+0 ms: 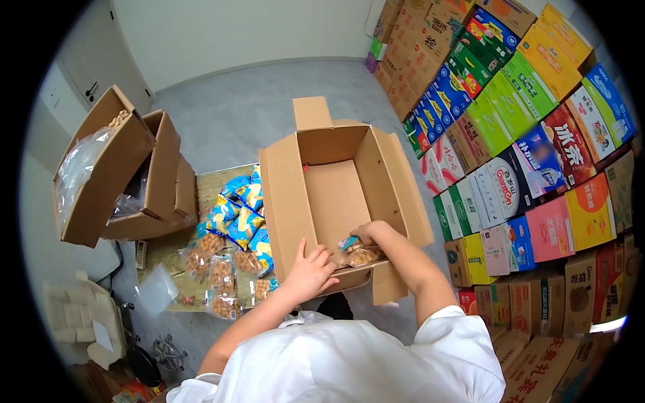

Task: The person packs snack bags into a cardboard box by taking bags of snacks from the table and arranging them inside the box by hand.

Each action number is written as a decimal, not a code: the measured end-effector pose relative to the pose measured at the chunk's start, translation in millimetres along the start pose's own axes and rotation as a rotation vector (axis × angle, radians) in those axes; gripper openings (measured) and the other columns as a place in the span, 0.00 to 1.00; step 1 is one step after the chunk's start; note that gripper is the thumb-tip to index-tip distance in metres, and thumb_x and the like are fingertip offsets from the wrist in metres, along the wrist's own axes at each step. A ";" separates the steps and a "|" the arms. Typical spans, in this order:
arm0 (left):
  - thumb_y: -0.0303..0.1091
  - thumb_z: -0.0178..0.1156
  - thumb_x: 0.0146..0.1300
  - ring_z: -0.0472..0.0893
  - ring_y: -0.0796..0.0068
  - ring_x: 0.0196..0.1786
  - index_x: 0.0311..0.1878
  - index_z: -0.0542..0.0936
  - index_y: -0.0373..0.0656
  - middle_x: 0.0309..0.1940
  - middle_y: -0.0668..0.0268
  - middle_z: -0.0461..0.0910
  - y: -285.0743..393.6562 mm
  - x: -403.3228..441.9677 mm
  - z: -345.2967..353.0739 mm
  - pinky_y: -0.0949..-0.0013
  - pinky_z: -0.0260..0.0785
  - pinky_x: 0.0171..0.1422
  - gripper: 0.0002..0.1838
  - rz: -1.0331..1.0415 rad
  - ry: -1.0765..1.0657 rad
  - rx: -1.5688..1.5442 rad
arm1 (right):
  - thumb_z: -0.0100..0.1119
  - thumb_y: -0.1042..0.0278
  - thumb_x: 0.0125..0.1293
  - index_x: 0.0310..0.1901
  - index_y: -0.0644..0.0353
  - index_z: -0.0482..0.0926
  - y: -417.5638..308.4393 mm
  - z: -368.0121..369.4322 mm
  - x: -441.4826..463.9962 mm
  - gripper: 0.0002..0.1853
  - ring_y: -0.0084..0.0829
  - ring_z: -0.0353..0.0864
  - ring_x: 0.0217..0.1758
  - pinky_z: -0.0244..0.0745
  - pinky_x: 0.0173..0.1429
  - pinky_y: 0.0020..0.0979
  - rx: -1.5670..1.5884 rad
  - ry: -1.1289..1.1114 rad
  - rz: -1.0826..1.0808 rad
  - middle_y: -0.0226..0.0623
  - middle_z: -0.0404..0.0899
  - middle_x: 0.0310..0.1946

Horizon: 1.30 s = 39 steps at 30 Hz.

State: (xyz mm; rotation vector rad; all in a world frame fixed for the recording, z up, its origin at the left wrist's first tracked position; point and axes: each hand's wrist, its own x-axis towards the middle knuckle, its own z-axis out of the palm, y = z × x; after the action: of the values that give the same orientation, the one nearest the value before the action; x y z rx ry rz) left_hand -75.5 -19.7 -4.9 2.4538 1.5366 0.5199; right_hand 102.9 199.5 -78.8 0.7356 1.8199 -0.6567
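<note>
An open cardboard box (336,195) stands in front of me with its flaps spread. My right hand (369,233) is inside its near end, closed round the top of a clear bag of nuts (363,254) that lies at the box's near right corner. Fingers apart, my left hand (311,270) rests by the near left edge of the box and holds nothing. Left of the box, blue and yellow snack packets (240,221) and several clear bags of nuts (222,274) lie on a table.
More open cartons (161,181) stand at the left, one with nuts and plastic inside. Stacked product boxes (497,188) line the right side. A chair (84,322) is at the lower left, near a clear plastic sheet (158,289).
</note>
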 end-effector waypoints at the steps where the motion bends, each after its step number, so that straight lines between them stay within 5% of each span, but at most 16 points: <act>1: 0.51 0.63 0.59 0.65 0.59 0.68 0.43 0.80 0.48 0.55 0.60 0.73 0.2 -0.3 0.1 0.29 0.43 0.71 0.18 0.000 0.003 -0.015 | 0.72 0.75 0.42 0.72 0.41 0.60 -0.9 -1.1 -3.9 0.52 0.49 0.73 0.64 0.75 0.58 0.45 -0.006 0.000 -0.004 0.45 0.72 0.63; 3: 0.50 0.62 0.60 0.65 0.59 0.68 0.43 0.79 0.48 0.56 0.59 0.73 1.8 -0.7 -0.7 0.29 0.43 0.71 0.17 0.000 0.005 -0.028 | 0.59 0.76 0.49 0.68 0.45 0.65 -0.1 0.3 -13.8 0.40 0.48 0.77 0.59 0.75 0.55 0.43 0.107 0.012 -0.006 0.49 0.76 0.58; 7: 0.50 0.62 0.61 0.62 0.58 0.70 0.44 0.79 0.47 0.58 0.58 0.71 2.7 -0.6 -3.6 0.28 0.42 0.71 0.18 -0.005 0.007 -0.041 | 0.56 0.77 0.49 0.71 0.45 0.62 5.4 4.7 5.4 0.42 0.48 0.74 0.62 0.74 0.58 0.43 0.056 0.089 -0.100 0.48 0.73 0.62; 9: 0.50 0.62 0.61 0.61 0.58 0.71 0.45 0.79 0.46 0.59 0.58 0.70 2.9 -0.2 -5.5 0.28 0.42 0.71 0.19 0.000 -0.003 -0.046 | 0.57 0.76 0.47 0.74 0.46 0.56 4.5 3.9 3.0 0.48 0.48 0.69 0.67 0.69 0.67 0.39 0.198 0.045 -0.063 0.45 0.67 0.68; 13: 0.49 0.65 0.58 0.56 0.48 0.73 0.54 0.76 0.45 0.65 0.53 0.65 2.7 -3.0 -11.7 0.34 0.45 0.73 0.25 0.013 0.050 -0.112 | 0.60 0.73 0.47 0.73 0.47 0.59 -0.2 7.0 -8.2 0.46 0.47 0.68 0.69 0.66 0.70 0.39 0.108 0.169 -0.084 0.44 0.65 0.69; 16: 0.49 0.65 0.58 0.54 0.44 0.74 0.59 0.73 0.44 0.68 0.51 0.61 -7.8 -18.0 -22.9 0.40 0.48 0.74 0.29 -0.086 0.162 -0.193 | 0.61 0.69 0.51 0.69 0.49 0.66 -21.9 -4.7 -44.6 0.39 0.44 0.68 0.68 0.66 0.70 0.40 0.049 0.486 0.003 0.43 0.66 0.68; 18: 0.45 0.64 0.58 0.58 0.44 0.71 0.59 0.72 0.42 0.66 0.50 0.63 -20.9 -36.9 -31.8 0.45 0.53 0.72 0.28 -0.207 0.269 -0.197 | 0.59 0.68 0.59 0.61 0.56 0.74 -25.1 -0.3 -52.2 0.25 0.41 0.77 0.60 0.73 0.62 0.40 0.191 0.910 -0.129 0.45 0.76 0.58; 19: 0.45 0.64 0.58 0.58 0.44 0.71 0.59 0.72 0.42 0.66 0.50 0.63 -32.0 -49.6 -29.5 0.45 0.53 0.72 0.28 -0.235 0.274 -0.186 | 0.59 0.68 0.59 0.61 0.56 0.74 -41.4 -1.7 -60.9 0.25 0.41 0.77 0.60 0.73 0.62 0.40 0.177 0.902 -0.156 0.45 0.76 0.58; 21: 0.39 0.64 0.58 0.64 0.46 0.66 0.57 0.72 0.40 0.61 0.50 0.67 -61.1 -77.2 -16.9 0.48 0.56 0.70 0.25 -0.455 0.502 -0.205 | 0.56 0.72 0.62 0.54 0.62 0.78 -71.5 -1.5 -98.3 0.18 0.39 0.82 0.51 0.75 0.56 0.35 0.852 1.256 -0.403 0.46 0.81 0.49; 25: 0.36 0.64 0.56 0.69 0.48 0.59 0.54 0.72 0.37 0.54 0.51 0.72 -108.4 -144.9 2.1 0.52 0.60 0.66 0.24 -0.841 0.578 -0.245 | 0.54 0.75 0.66 0.43 0.68 0.80 -141.5 12.5 -120.7 0.08 0.31 0.82 0.46 0.74 0.51 0.30 1.005 1.497 -0.564 0.42 0.82 0.43; 28: 0.37 0.66 0.53 0.69 0.48 0.58 0.54 0.72 0.37 0.53 0.51 0.73 -139.3 -201.9 24.2 0.52 0.61 0.65 0.25 -1.100 0.536 -0.087 | 0.57 0.77 0.60 0.39 0.66 0.79 -171.3 10.7 -113.0 0.06 0.44 0.79 0.46 0.74 0.52 0.38 0.627 1.609 -0.666 0.44 0.81 0.38; 35: 0.44 0.72 0.45 0.68 0.45 0.61 0.62 0.63 0.37 0.58 0.45 0.67 -148.4 -236.0 55.1 0.50 0.63 0.65 0.43 -1.372 0.166 -0.095 | 0.60 0.77 0.55 0.37 0.62 0.79 -177.7 21.3 -80.1 0.07 0.41 0.77 0.48 0.70 0.56 0.41 0.457 1.543 -0.615 0.39 0.80 0.38; 39: 0.45 0.74 0.42 0.67 0.47 0.63 0.66 0.61 0.48 0.59 0.48 0.66 -139.6 -207.2 56.0 0.48 0.64 0.63 0.47 -1.400 0.135 0.051 | 0.62 0.74 0.54 0.35 0.58 0.79 -185.3 20.7 -81.8 0.06 0.37 0.77 0.47 0.63 0.59 0.41 0.173 1.530 -0.578 0.34 0.79 0.35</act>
State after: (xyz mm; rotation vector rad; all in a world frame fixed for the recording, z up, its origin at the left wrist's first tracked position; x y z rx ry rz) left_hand -251.3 -143.4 -144.0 0.8376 2.7217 0.3153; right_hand 2.1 46.5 9.8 0.9069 3.4996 -0.6355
